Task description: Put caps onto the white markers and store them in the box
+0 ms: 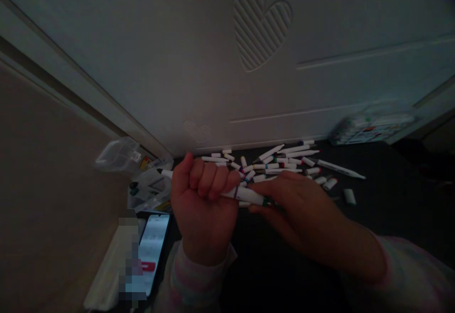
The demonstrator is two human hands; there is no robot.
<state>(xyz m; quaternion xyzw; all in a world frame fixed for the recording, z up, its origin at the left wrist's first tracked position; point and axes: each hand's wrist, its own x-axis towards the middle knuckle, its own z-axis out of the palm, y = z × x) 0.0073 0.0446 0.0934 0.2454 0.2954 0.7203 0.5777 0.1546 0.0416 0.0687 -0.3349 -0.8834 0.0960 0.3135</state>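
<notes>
My left hand (204, 204) is closed in a fist round a white marker (229, 193), whose uncapped dark tip pokes out to the left beside the thumb. At the marker's other end is a white cap (250, 195) with a dark green end. Thumb and fingers of my right hand (302, 204) pinch this capped end from the right. Behind both hands lie loose white caps (273, 166) with coloured ends and several uncapped markers (300, 153). My hands hide part of this pile.
On the left, a clear plastic case (149, 189) stands open. A lit phone (154, 251) lies in front of it, next to a pale packet (104, 270). A packed clear case (373, 128) sits at the back right, against a white panel (170, 57) with raised hearts. The tabletop (384, 180) is black.
</notes>
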